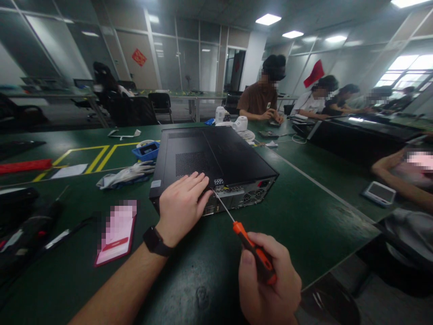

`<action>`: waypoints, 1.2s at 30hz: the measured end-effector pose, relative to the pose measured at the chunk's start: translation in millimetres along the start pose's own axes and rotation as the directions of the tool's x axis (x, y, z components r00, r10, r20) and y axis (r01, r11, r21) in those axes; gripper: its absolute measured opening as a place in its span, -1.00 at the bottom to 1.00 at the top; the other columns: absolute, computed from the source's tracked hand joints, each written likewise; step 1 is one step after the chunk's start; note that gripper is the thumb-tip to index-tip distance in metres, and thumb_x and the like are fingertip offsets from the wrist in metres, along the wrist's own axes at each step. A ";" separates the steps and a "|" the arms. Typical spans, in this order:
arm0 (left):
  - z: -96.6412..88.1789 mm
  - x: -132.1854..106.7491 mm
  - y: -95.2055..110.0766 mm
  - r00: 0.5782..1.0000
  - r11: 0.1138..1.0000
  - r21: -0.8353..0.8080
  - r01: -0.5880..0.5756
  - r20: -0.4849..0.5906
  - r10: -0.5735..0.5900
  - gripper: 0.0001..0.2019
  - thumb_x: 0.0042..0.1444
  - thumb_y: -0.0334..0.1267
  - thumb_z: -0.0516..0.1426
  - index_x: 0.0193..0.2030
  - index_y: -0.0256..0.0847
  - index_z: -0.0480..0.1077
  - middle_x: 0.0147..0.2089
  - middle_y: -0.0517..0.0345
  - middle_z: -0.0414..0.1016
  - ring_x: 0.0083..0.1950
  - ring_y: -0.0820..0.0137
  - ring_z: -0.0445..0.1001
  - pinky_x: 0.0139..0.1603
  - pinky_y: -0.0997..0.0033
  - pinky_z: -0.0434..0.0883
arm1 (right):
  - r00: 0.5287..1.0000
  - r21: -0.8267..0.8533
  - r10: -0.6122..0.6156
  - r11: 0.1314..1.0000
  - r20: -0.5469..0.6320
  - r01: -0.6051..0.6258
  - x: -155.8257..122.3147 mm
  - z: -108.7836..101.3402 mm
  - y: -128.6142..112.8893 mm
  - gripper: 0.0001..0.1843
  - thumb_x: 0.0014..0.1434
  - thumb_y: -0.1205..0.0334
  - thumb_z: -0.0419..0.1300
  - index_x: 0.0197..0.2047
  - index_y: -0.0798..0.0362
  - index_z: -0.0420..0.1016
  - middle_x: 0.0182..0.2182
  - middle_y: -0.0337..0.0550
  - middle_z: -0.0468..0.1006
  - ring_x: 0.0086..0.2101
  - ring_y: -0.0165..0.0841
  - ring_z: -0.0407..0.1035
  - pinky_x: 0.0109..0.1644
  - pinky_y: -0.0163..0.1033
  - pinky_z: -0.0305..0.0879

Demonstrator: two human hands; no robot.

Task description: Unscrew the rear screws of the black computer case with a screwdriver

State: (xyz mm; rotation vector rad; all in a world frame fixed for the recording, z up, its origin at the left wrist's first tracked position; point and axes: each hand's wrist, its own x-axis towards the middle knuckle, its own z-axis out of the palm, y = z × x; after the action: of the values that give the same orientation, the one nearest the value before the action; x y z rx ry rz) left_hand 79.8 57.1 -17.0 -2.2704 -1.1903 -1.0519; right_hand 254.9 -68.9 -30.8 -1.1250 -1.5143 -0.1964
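A black computer case [233,153] lies on its side on the green table, its rear panel facing me. My left hand [184,198], wearing a black watch [157,241], rests flat on the near left part of the case, fingers stretched out and thumb at the rear edge. In my right hand [270,275] is an orange and black screwdriver [255,253], gripped by its handle. Its thin shaft slopes up to the left, and the tip meets the case's rear edge beside my left thumb. Whether a screw sits at the tip is too small to tell.
Left of the case are grey work gloves [126,175], a blue tray [146,152] and a pink-screened phone [117,234]. Black tools [30,225] lie at the far left. White devices [233,122] stand behind the case. Co-workers sit along the right, near another black case [355,140].
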 end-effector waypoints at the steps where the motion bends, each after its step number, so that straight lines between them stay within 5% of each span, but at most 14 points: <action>1: -0.1 0.1 0.0 1.000 1.000 0.002 -0.003 -0.001 0.003 -0.69 0.31 -0.18 0.15 0.11 -0.22 0.54 0.16 0.00 0.62 0.19 0.15 0.58 0.23 0.04 0.50 | 1.000 0.027 -0.015 1.000 0.010 0.015 0.9 0.2 -1.0 -0.74 0.21 0.37 0.18 -0.02 0.09 0.44 -0.28 -0.13 0.56 -0.33 -0.36 0.52 -0.26 -0.24 0.51; 10: 0.0 0.5 0.5 1.000 1.000 -0.017 0.006 -0.001 -0.006 -0.69 0.30 -0.20 0.16 0.12 -0.19 0.54 0.17 0.00 0.61 0.20 0.15 0.58 0.25 0.01 0.49 | 1.000 -0.082 0.015 0.996 -0.028 -0.017 -1.3 0.3 -0.3 -0.81 0.27 0.33 0.20 -0.03 0.03 0.46 -0.34 -0.20 0.59 -0.44 -0.39 0.50 -0.33 -0.29 0.51; 16: -0.1 0.0 0.3 1.000 1.000 -0.020 0.005 -0.001 -0.005 -0.69 0.31 -0.20 0.15 0.12 -0.18 0.54 0.17 0.01 0.62 0.20 0.14 0.58 0.25 0.00 0.49 | 0.999 -0.007 -0.033 0.999 -0.031 0.033 0.8 0.9 -2.4 -0.74 0.19 0.38 0.19 -0.03 0.06 0.43 -0.27 -0.12 0.57 -0.29 -0.30 0.54 -0.24 -0.20 0.53; 21: -0.7 0.6 0.3 1.000 1.000 -0.013 0.004 0.001 -0.004 -0.69 0.31 -0.19 0.15 0.13 -0.21 0.53 0.18 0.00 0.61 0.20 0.15 0.57 0.25 0.01 0.49 | 1.000 -0.056 0.002 0.998 -0.020 -0.003 -0.9 0.1 0.0 -0.79 0.25 0.38 0.19 -0.04 0.04 0.47 -0.36 -0.22 0.59 -0.47 -0.41 0.50 -0.36 -0.31 0.49; 27: -0.7 0.6 0.0 1.000 1.000 -0.005 0.003 0.003 -0.003 -0.69 0.32 -0.19 0.15 0.11 -0.22 0.54 0.17 0.01 0.62 0.20 0.17 0.57 0.26 0.05 0.48 | 0.999 0.010 -0.030 0.999 -0.033 0.030 1.5 0.8 -2.3 -0.73 0.19 0.37 0.19 -0.01 0.09 0.42 -0.25 -0.09 0.56 -0.26 -0.29 0.54 -0.20 -0.19 0.53; 36: -0.2 0.6 0.3 1.000 1.000 0.003 0.000 0.003 0.000 -0.69 0.32 -0.18 0.15 0.12 -0.21 0.53 0.17 0.02 0.62 0.20 0.17 0.57 0.26 0.05 0.48 | 0.999 -0.056 0.012 0.998 -0.039 -0.014 -1.1 0.3 1.2 -0.77 0.25 0.30 0.20 -0.01 0.05 0.45 -0.31 -0.16 0.58 -0.41 -0.35 0.52 -0.29 -0.23 0.53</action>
State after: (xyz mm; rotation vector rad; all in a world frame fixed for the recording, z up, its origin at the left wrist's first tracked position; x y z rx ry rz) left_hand 80.2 57.1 -16.4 -2.2707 -1.1926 -1.0464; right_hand 255.5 -68.7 -32.3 -1.1692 -1.4752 -0.2523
